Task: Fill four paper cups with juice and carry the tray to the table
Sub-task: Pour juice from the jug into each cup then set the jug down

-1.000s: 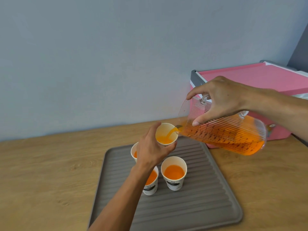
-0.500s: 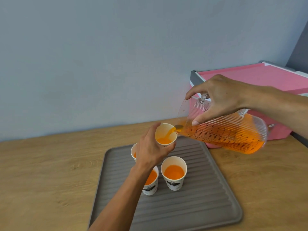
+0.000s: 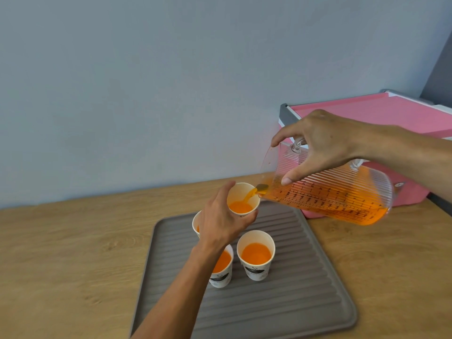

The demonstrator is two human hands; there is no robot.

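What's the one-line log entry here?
pouring juice | left hand holds cup | right hand tilts jug | three cups filled on tray

Three cups [image 3: 256, 259] on tray [image 3: 305, 302]

The left hand [image 3: 221, 226] covers the outer wall of the held cup [image 3: 242, 199] and most of the rear-left cup [image 3: 196, 222]; its forearm hides part of the near-left cup [image 3: 223, 272]. The right hand [image 3: 322, 145] conceals the handle of the jug [image 3: 330, 196], whose scale figures are too small to read. The bottom edge cuts off the tray [image 3: 305, 302], the right edge the pink box [image 3: 381, 113].
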